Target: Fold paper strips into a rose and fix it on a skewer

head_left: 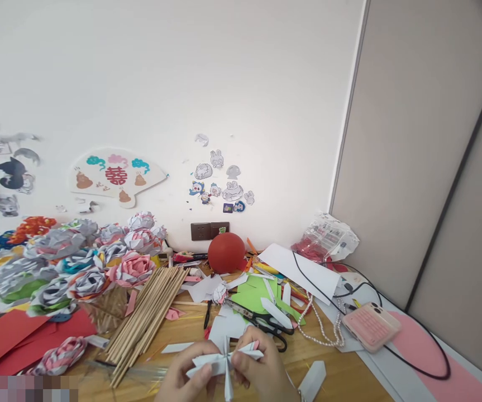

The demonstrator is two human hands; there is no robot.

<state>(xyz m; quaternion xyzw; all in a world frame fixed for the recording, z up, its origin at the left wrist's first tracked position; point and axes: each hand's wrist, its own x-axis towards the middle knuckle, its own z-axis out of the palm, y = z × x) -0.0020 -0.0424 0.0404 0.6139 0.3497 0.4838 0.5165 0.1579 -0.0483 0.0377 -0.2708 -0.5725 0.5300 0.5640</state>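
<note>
Low in the middle of the head view, a white folded-paper piece [226,364] with several pointed arms is held between both hands. My left hand [188,373] pinches its left arms, thumb on top. My right hand [261,368] grips its right side with thumb and bent fingers, near an arm with a pink tip. The fingertips hide part of the folds. Just behind the hands lie black-handled scissors [261,319] on the table. A loose white folded strip [313,381] rests right of my right hand, and another strip [177,348] lies behind my left hand.
Wooden sticks [151,318] lie left of centre, beside a heap of folded paper flowers [62,262] and red paper [10,340]. Behind are green paper [253,293] and a red balloon [226,253]. A bead string [318,329], pink-cased phone [371,326] and black cable [431,374] lie right.
</note>
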